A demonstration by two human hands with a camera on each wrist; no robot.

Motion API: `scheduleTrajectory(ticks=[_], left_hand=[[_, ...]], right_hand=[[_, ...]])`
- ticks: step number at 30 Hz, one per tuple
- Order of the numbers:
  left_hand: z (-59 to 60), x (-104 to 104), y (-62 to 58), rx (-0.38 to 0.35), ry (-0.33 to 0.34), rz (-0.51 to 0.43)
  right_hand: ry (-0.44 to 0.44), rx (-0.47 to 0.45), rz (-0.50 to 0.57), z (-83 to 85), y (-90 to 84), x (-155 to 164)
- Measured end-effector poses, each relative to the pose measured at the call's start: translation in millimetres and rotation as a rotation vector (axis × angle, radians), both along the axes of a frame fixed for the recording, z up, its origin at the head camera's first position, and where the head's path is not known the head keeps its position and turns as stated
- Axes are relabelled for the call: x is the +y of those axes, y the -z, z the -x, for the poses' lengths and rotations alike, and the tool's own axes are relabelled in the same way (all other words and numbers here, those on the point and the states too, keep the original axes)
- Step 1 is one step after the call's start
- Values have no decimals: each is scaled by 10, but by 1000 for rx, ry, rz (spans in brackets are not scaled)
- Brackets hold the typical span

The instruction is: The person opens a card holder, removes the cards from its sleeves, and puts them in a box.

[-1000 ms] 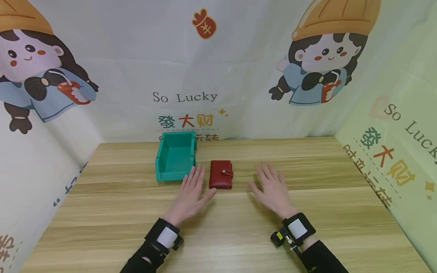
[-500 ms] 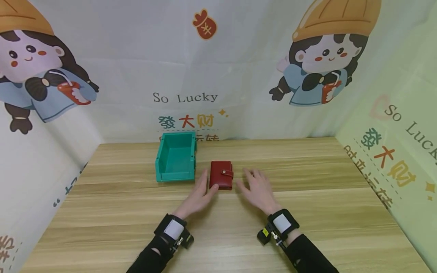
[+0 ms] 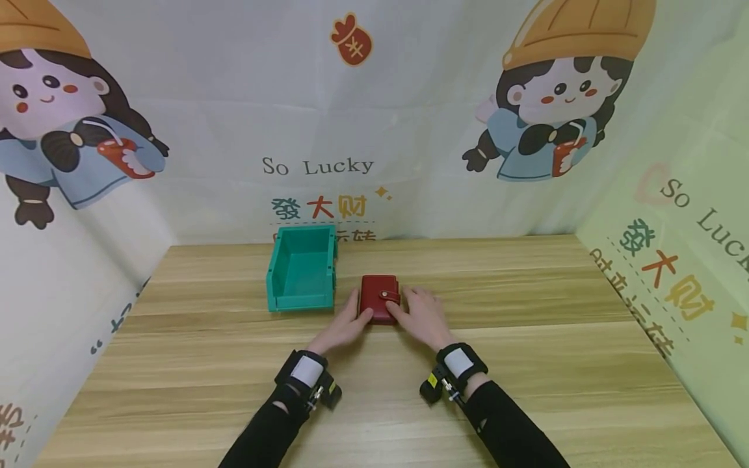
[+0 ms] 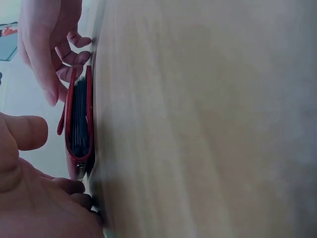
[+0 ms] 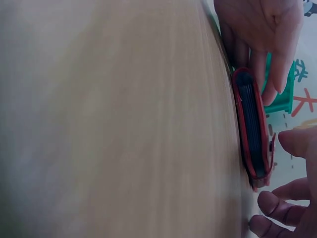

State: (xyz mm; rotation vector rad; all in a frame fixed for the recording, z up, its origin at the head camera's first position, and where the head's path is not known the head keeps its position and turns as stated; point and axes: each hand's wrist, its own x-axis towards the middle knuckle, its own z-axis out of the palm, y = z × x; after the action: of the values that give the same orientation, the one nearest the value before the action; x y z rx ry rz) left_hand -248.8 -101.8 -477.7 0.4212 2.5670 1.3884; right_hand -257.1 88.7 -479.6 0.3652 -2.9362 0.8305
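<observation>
A small red wallet (image 3: 377, 299) with a snap strap lies on the table between my two hands. Dark card sleeves (image 4: 80, 116) show along its bottom edge in the left wrist view. My left hand (image 3: 342, 326) is at the wallet's left side, fingers (image 4: 74, 191) right at its spine and thumb above the cover. On the strap side is my right hand (image 3: 422, 318), its fingertips (image 5: 270, 203) close by the wallet's edge. The right thumb (image 5: 294, 142) hovers over the strap with a gap beneath it in the right wrist view. Neither hand grips the wallet.
Left of the wallet and slightly behind it stands a green open-front bin (image 3: 301, 270). The wooden table (image 3: 175, 364) ends at a printed cloth backdrop (image 3: 409, 130) behind and on both sides. Each wrist wears a strapped camera.
Both hands have moved in toward the wallet, the right one farther, from well to the right up to the strap side. The wallet and the bin have stayed in place.
</observation>
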Motion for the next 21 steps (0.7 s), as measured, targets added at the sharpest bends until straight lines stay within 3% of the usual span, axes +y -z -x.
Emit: scheduleTrajectory(ticks=[5,13,21], left_hand=[[65,10,18,43,15,7],[80,3,-2,-1,-13,98],[-57,14,-37,142,31,275]], right_hand=[[-7,13,25,64,41,-60],[-29,50,9,101,83,-77],[-63,113,17,11,87,-45]])
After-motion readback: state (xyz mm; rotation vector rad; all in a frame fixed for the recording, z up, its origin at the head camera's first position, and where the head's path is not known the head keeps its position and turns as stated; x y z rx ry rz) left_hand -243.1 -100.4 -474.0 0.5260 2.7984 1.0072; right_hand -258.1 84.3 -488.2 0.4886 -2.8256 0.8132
